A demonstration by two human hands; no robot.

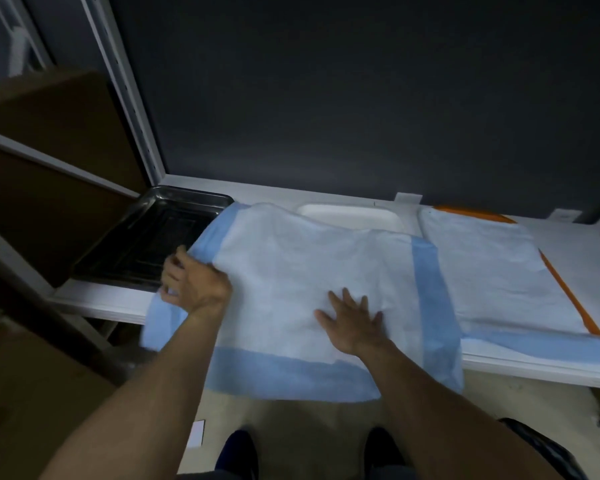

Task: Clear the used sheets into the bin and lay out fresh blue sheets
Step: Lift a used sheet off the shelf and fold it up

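Blue-bordered white absorbent sheet (309, 258) is lying across the white shelf surface (101, 301), with its front and left borders hanging over the front edge. Left hand (191, 284) is curling its fingers round the sheet's left border, just beside a dark metal tray (146, 237) sitting in the back-left corner. Right hand (352, 323) is pressing flat on the sheet's middle, fingers spread. A white plastic tray (350, 216) is showing behind it at the back edge. A second similar sheet (482, 265) is lying alongside on the right, with a thin orange strip (568, 296) running along its right side.

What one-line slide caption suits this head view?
Left hand grips a blue-edged sheet; right hand presses it flat on the shelf.
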